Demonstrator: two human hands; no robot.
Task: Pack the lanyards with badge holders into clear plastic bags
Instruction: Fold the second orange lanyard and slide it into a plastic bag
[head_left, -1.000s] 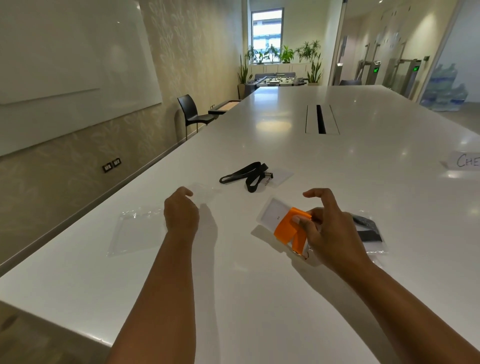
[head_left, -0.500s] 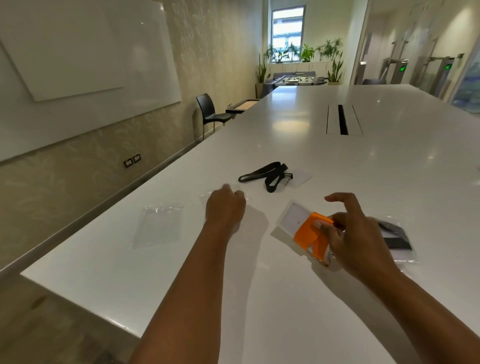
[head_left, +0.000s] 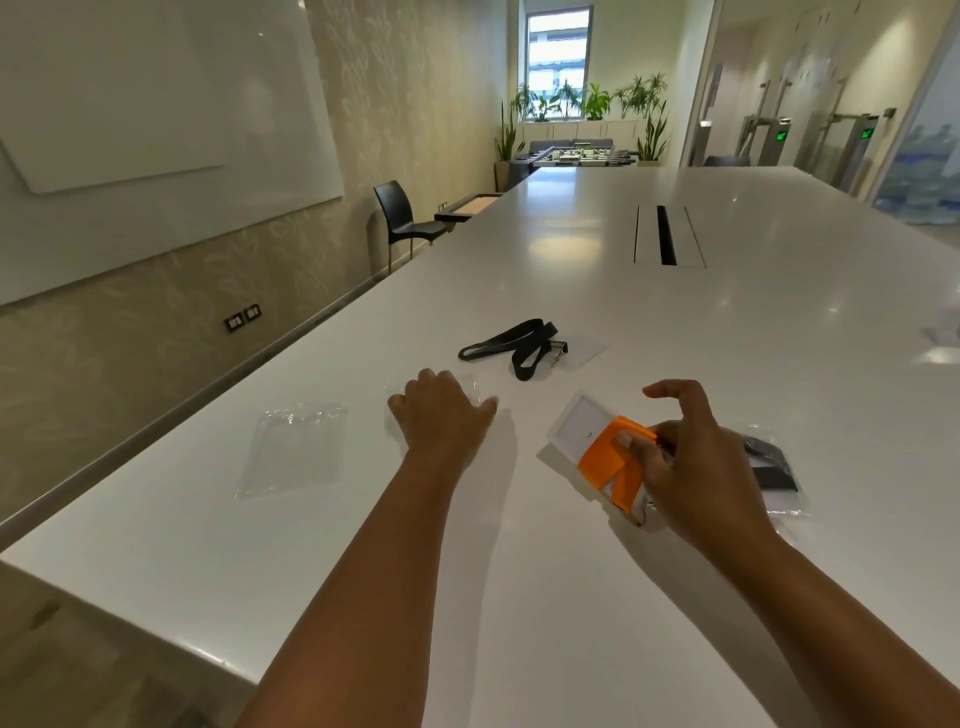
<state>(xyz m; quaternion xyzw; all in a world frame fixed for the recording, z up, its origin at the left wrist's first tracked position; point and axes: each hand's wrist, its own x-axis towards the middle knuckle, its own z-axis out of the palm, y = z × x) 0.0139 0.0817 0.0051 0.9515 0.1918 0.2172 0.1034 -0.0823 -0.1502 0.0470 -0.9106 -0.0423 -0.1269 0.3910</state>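
Pinching the folded orange lanyard (head_left: 608, 457) between thumb and fingertips, the right hand (head_left: 691, 467) holds it down on its badge holder (head_left: 576, 428), which lies flat on the white table (head_left: 519, 571) with its long axis running roughly from 10 o'clock to 4 o'clock. The left hand (head_left: 441, 418) rests on a clear plastic bag (head_left: 470, 387) at about 9 o'clock from that bundle, near it but not touching. The fingers fold out of sight past the knuckles, so I cannot tell whether they pinch the film or only press it. The bag's mouth is too faint to place. The left hand is plainly the nearer to the bag, the right to the lanyard, so the likely next move is to bring the bundle across toward 9 o'clock, short end first. A second empty bag (head_left: 296, 447) lies farther out at 9 o'clock. A black lanyard (head_left: 519, 345), unpacked, waits at 12 o'clock, and a filled bag (head_left: 774, 470) sits just beyond the right hand at 3 o'clock.
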